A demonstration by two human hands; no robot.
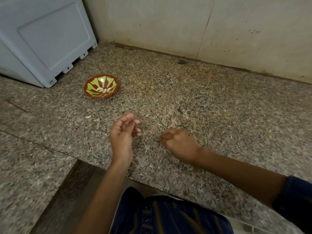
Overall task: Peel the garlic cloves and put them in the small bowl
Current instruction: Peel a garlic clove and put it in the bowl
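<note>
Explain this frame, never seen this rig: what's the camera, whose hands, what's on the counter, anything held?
There is no robot. One wide-angle camera on a person's head looks down at their two bare hands over a speckled granite counter. The left hand is loosely open and holds nothing visible. The right hand has curled fingers; whether they pinch anything cannot be seen. A small red and green bowl holds a few peeled garlic cloves. One loose pale piece, clove or peel, lies nearer. A grey appliance stands at the back left.
</note>
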